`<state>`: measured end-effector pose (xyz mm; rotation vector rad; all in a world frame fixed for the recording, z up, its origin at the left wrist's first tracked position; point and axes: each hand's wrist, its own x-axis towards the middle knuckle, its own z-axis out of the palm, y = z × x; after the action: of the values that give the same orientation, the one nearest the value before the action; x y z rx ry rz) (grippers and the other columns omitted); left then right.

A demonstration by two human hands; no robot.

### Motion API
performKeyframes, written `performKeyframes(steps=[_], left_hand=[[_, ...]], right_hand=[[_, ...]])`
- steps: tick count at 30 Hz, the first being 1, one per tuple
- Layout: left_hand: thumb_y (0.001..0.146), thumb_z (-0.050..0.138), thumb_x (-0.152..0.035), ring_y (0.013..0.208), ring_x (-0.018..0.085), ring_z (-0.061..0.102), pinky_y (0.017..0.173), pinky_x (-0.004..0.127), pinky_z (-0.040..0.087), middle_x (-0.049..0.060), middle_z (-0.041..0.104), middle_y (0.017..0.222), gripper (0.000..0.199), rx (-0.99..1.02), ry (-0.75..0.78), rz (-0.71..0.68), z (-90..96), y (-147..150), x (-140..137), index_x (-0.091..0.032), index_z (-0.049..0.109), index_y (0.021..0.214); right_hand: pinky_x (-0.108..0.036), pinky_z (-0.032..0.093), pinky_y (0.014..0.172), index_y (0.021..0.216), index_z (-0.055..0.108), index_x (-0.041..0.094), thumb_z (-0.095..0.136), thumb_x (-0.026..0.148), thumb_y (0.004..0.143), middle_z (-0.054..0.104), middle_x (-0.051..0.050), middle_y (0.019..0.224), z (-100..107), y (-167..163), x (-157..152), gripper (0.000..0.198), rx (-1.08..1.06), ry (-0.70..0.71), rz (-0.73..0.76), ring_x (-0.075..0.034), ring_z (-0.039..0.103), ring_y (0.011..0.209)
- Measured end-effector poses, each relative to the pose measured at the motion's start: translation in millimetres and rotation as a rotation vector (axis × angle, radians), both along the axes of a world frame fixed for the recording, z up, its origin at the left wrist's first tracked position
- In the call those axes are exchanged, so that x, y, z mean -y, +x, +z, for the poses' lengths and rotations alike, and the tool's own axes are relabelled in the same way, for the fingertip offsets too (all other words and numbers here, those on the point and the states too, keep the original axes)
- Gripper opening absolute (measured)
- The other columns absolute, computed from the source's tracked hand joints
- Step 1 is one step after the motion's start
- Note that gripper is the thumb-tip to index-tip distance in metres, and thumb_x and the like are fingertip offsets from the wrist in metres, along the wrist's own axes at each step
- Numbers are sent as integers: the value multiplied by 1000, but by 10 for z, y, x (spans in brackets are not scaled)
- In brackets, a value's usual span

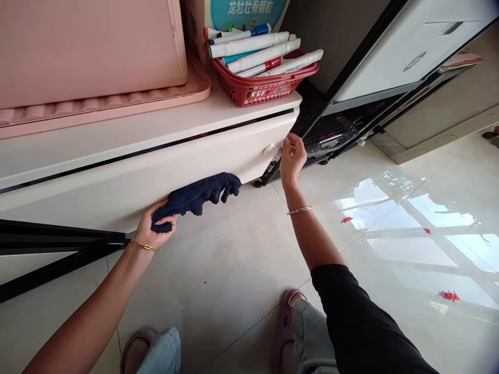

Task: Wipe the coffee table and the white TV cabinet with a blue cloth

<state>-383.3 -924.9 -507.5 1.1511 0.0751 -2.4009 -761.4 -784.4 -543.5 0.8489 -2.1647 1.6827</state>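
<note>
My left hand (156, 224) is closed around one end of a dark navy cloth (200, 195). The fuzzy cloth lies along the lower edge of a white drawer front (187, 166), its ragged side hanging down. My right hand (293, 156) is at the right end of that front, thumb and fingers pinched together. Whether anything small sits between those fingertips cannot be made out. Just left of them, a small white hook-like piece (268, 149) is fixed to the front. A narrow dark gap runs between the front and the white cabinet top (148, 136).
A red basket (265, 93) of markers stands on the cabinet top, beside a pink case (89, 49) on a pink tray (156, 104). A black rack (312, 122) holding a white printer (417, 49) stands right. Red bits (450, 295) lie on the glossy floor (234, 270).
</note>
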Motion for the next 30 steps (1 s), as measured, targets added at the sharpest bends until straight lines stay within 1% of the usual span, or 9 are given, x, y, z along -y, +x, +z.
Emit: performKeyframes(steps=[2, 5, 8, 10, 17, 20, 22, 26, 30], left_hand=[[100, 40, -8, 36, 4, 40, 26, 11, 27, -1, 57, 64, 24, 7, -14, -1, 5, -1, -11, -18, 53, 83], [101, 40, -8, 36, 3, 38, 26, 11, 27, -3, 54, 61, 25, 16, -26, -19, 34, -3, -33, -18, 52, 81], [102, 40, -8, 37, 3, 37, 27, 11, 27, -3, 53, 60, 26, 10, -42, -43, 74, -6, -54, -18, 50, 80], [102, 40, -7, 38, 3, 38, 27, 11, 27, -3, 54, 61, 26, 16, -54, -44, 93, -8, -62, -19, 50, 80], [98, 44, -3, 38, 2, 33, 28, 11, 26, -4, 52, 60, 25, 48, -53, -39, 97, 0, -56, -19, 48, 79], [98, 43, -4, 38, 2, 32, 27, 11, 26, -4, 54, 62, 24, 54, -45, -25, 90, -3, -41, -19, 48, 79], [100, 42, -6, 37, 2, 32, 27, 11, 26, -3, 55, 62, 25, 65, -31, -16, 87, -6, -23, -18, 49, 79], [102, 39, -8, 41, 3, 38, 27, 11, 27, -2, 57, 66, 26, 31, -25, -31, 80, 0, 27, -18, 52, 83], [102, 42, -9, 42, 4, 38, 27, 11, 27, -3, 52, 63, 26, 54, -30, -37, 67, 2, 52, -18, 51, 81]], right_hand=[[-45, 61, 89, 122, 65, 24, 37, 59, 104, 65, -14, 120, 60, -13, -110, 49, -126, 94, 3, -24, 67, 104], [-46, 60, 89, 114, 67, 24, 36, 56, 105, 64, -13, 118, 178, -106, -266, 46, -265, 264, 111, -24, 66, 102], [-43, 61, 84, 109, 67, 25, 47, 57, 101, 62, -12, 124, 287, -239, -357, 39, -305, 412, 245, -22, 68, 94], [-43, 61, 82, 104, 67, 24, 56, 58, 97, 62, -11, 121, 353, -291, -379, 36, -299, 454, 274, -20, 69, 86], [-35, 64, 74, 97, 67, 23, 62, 60, 92, 63, -6, 103, 459, -202, -308, 38, -121, 270, 326, -18, 68, 86], [-32, 63, 65, 83, 63, 23, 69, 60, 87, 62, -3, 93, 409, -201, -197, 38, -44, 184, 255, -16, 65, 77], [-30, 62, 60, 81, 62, 23, 72, 57, 85, 61, -2, 85, 357, -218, -128, 36, 26, 141, 211, -14, 64, 70], [-32, 62, 59, 95, 67, 23, 68, 54, 90, 60, -1, 77, 246, -250, -70, 31, 49, 107, 181, -17, 68, 70], [-38, 64, 68, 120, 67, 25, 57, 60, 96, 67, -4, 90, 146, -274, -73, 43, -59, 150, 208, -21, 72, 82]])
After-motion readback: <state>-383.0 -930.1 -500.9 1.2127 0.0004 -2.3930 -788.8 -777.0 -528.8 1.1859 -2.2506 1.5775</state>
